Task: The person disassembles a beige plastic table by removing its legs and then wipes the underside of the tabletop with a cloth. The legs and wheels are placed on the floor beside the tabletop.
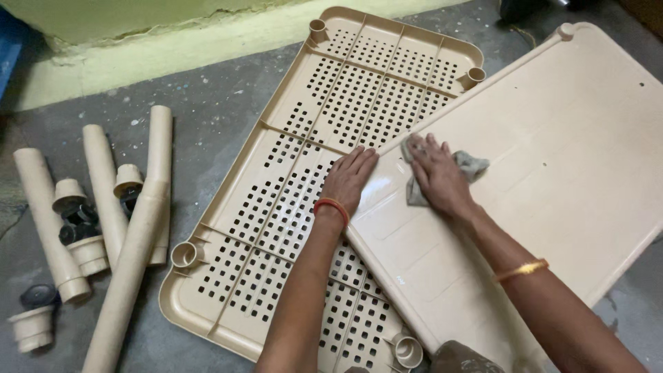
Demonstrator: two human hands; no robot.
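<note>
Grey, spotted floor [221,110] filled the frame, with a pale yellow wall [138,41] along the top left. Two beige plastic shelves lay on the floor. One shelf with holes [311,138] lay flat in the middle, with round sockets at its corners. A smooth shelf [573,159] lay on the right, and its long edge rested over the holed one.

The right hand [436,176] pressed a grey rag [469,169] flat on the smooth shelf, near that edge. Its fingers were stretched out, close together, on top of the rag. The left hand [349,181] lay flat on the edge where the two shelves met, fingers straight and together, holding nothing. It had a red band at the wrist. The right arm had a gold bangle [521,269].

On the left of the frame lay beige tubes [131,255] and some small caps [76,221], well apart from the hands.

It looked like the wiping step, with the left hand keeping the shelf from sliding. A good wipe would need the rag kept flat and pushed firmly across the dusty parts.
</note>
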